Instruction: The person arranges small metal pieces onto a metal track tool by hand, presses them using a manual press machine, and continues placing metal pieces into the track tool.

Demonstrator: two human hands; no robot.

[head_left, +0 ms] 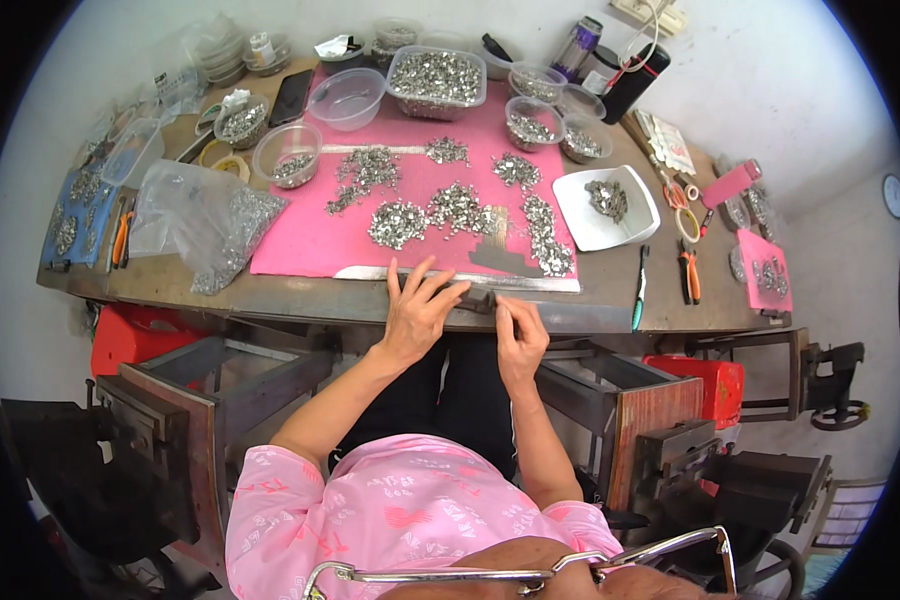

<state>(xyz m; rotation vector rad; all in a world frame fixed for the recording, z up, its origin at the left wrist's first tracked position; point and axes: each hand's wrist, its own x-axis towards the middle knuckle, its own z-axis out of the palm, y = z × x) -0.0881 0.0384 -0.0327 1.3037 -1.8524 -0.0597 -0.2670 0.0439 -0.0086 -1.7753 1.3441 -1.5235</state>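
Note:
At the table's front edge my left hand (418, 312) lies with its fingers stretched and spread, their tips on the silvery strip along the pink mat (300, 245). A small dark block (480, 299) sits at the edge between my two hands, beside my left fingers. My right hand (522, 338) is closed in a pinch against the block's right side; whatever its fingertips hold is too small to make out. Just beyond, piles of small silvery metal pieces (398, 224) cover the mat, near a flat grey plate (503, 260).
Along the back stand a full tub of metal pieces (436, 80) and an empty clear bowl (347, 99). A plastic bag of pieces (240, 240) lies left. To the right are a white tray (568, 205), a toothbrush (642, 285) and orange-handled pliers (689, 275).

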